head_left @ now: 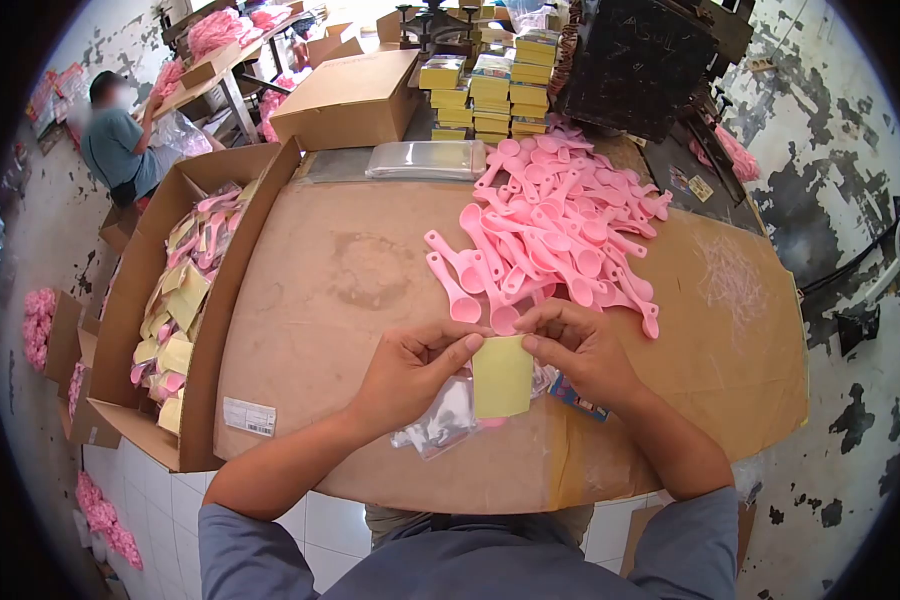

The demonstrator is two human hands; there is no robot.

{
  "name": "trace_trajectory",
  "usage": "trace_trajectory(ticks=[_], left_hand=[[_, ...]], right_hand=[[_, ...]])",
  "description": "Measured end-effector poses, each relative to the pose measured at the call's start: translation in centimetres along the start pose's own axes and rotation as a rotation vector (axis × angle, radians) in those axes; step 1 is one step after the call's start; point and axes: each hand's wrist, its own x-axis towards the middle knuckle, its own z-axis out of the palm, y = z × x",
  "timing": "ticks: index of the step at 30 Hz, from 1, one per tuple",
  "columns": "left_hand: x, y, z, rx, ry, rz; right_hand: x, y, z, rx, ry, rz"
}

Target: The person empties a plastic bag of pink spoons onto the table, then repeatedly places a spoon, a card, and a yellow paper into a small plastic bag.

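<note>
Pinching a yellow card [502, 378] at its top edge: left hand [410, 372] grips the left corner between thumb and forefinger, right hand [580, 355] grips the right corner the same way. The card hangs upright between both hands, over the near edge of the table [350, 280]. A clear plastic bag [440, 420] lies under the left hand, touching the card's lower left side. A pile of pink spoons [560, 225] sits just beyond the fingertips, the nearest ones almost at the right knuckles. An open cardboard box [120, 320] of packed spoons stands well left of the left hand. Stacks of yellow cards [490, 95] stand far beyond the spoons.
</note>
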Motion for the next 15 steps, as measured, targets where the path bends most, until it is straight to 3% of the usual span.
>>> trace_trajectory(ticks=[15], left_hand=[[0.5,-1.0,-0.8,0.062,-0.121,0.117]], right_hand=[[0.1,1.5,-2.2,-0.004,-0.062,-0.063]])
